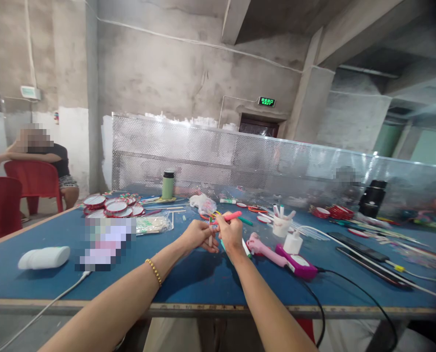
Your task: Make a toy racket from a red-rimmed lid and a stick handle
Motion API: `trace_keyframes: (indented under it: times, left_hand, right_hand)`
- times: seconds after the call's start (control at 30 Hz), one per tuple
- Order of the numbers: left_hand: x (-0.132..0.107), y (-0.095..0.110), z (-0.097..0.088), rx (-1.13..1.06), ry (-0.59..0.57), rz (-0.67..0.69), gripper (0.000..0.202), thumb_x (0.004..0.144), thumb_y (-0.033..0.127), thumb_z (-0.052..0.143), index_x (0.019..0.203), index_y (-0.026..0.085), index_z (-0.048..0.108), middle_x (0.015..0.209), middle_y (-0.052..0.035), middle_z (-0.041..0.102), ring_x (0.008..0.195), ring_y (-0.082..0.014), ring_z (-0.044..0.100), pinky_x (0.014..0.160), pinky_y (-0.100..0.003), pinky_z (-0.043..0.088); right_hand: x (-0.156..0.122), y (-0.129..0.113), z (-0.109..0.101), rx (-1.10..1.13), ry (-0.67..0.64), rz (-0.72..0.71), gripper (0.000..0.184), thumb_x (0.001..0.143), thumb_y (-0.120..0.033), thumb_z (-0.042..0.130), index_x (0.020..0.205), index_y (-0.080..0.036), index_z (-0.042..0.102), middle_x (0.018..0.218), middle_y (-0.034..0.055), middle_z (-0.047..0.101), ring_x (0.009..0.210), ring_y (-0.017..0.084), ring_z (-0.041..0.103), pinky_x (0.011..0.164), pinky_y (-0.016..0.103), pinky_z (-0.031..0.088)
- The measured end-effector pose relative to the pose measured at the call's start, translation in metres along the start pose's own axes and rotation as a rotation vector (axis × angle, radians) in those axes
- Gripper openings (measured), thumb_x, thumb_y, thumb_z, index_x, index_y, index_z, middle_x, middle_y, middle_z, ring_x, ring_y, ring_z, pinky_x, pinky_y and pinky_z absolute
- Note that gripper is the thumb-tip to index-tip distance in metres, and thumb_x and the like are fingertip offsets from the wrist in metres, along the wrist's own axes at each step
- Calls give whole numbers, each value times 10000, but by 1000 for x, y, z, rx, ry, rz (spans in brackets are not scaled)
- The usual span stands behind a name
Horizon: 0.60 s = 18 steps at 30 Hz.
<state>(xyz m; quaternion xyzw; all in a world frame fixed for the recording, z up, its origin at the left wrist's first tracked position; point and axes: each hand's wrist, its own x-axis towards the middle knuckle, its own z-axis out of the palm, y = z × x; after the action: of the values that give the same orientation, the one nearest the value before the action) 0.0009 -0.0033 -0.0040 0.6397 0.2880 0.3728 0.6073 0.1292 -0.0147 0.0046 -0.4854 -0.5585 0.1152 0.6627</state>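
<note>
One red pen (234,216) is gripped crosswise between closed fingers of the right hand (231,235); left hand (197,235) is half-curled, hold unclear.

Over the table (5,286), the left hand (196,235) is beside the right hand (231,233), which has a pen (228,218) in it. Left of them is a phone (106,244) — discs (116,208) behind it, a bag of sticks (154,225) behind to its right. Right stands a cup (282,227) — a jar (293,244) before it, a box (300,264) before that. A screen (188,156) runs behind everything.
</note>
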Motion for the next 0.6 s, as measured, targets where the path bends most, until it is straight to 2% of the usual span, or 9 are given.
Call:
trace_keyframes:
  times: [0.43, 0.6]
  left_hand:
    - [2, -2, -1, -4, 0, 11, 448, 710, 536, 734, 771, 114, 598, 636, -78, 695, 605, -236, 706, 624, -355, 566]
    - [2, -2, 0, -7, 1, 1, 432, 705, 518, 743, 752, 118, 587, 626, -77, 692, 602, -240, 705, 621, -358, 566]
  right_hand:
    - [-1, -4, -1, 14, 0, 24, 233, 770, -355, 562, 594, -239, 464, 440, -58, 486, 350, 129, 434, 384, 246, 339]
    - [0, 0, 0, -11, 7, -11, 236, 752, -354, 575, 575, -236, 473, 429, -52, 495, 383, 136, 458, 402, 242, 347]
